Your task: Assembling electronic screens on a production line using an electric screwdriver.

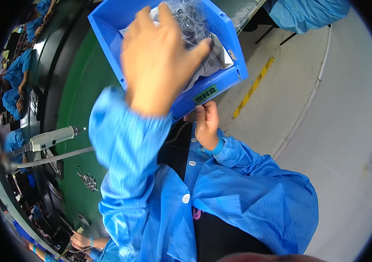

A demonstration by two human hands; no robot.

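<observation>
A blue plastic parts bin [116,50] is tilted in front of me, at the top of the view. My right hand [207,124] grips its near edge below a small green label, thumb on the outside. Over the bin's inside is my left hand [157,56], blurred by motion, its thumb and fingers spread apart. Beside its fingers lies a clear plastic bag [190,22] with small dark metallic pieces in it. Crumpled grey-white paper or lining [210,65] shows under the bag. The left hand covers part of the bin's contents.
At left a green work surface [81,100] holds a small pile of screws or pins [87,180]. A white electric screwdriver [53,139] with a grey cable juts over it. Co-workers in blue sit along the far left; another person's hand [81,240] is at lower left. A blue-covered seat [308,15] stands top right.
</observation>
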